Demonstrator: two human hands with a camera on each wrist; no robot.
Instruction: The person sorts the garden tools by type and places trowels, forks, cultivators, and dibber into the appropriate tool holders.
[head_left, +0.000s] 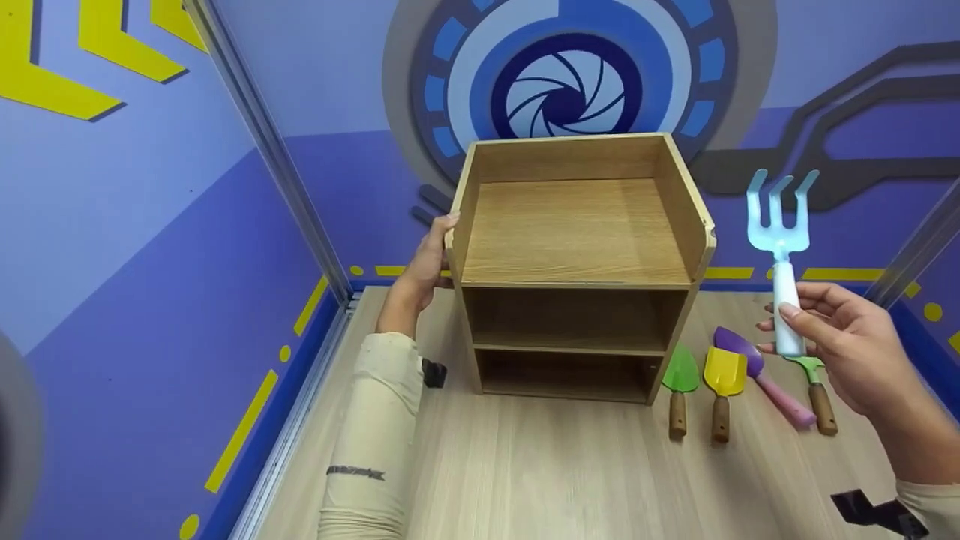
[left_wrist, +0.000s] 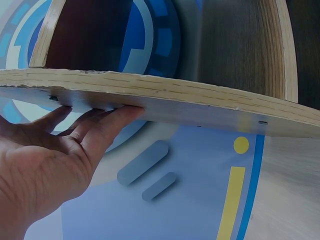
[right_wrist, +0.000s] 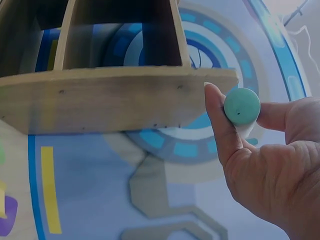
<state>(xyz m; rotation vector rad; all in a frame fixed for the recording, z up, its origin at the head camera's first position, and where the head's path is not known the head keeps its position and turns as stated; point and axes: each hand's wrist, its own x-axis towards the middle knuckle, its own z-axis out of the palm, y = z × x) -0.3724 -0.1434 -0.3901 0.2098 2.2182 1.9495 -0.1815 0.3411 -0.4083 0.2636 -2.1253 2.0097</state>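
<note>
The two hands are well apart. Left hand (head_left: 426, 264): fingertips rest against the outer face of the side panel of a wooden shelf unit (head_left: 570, 225). Right hand (head_left: 859, 341): thumb and fingers pinch the handle of a pale blue hand fork (head_left: 780, 238), raised to the right of the unit, tines up. The unit stands on the tabletop (head_left: 540, 465), with a walled top and two compartments below. Lying near its right side, left to right: a green trowel (head_left: 680, 369), a yellow shovel (head_left: 725, 371), a purple trowel (head_left: 757, 375) with pink handle, and a green-headed tool (head_left: 823, 405), partly hidden.
</note>
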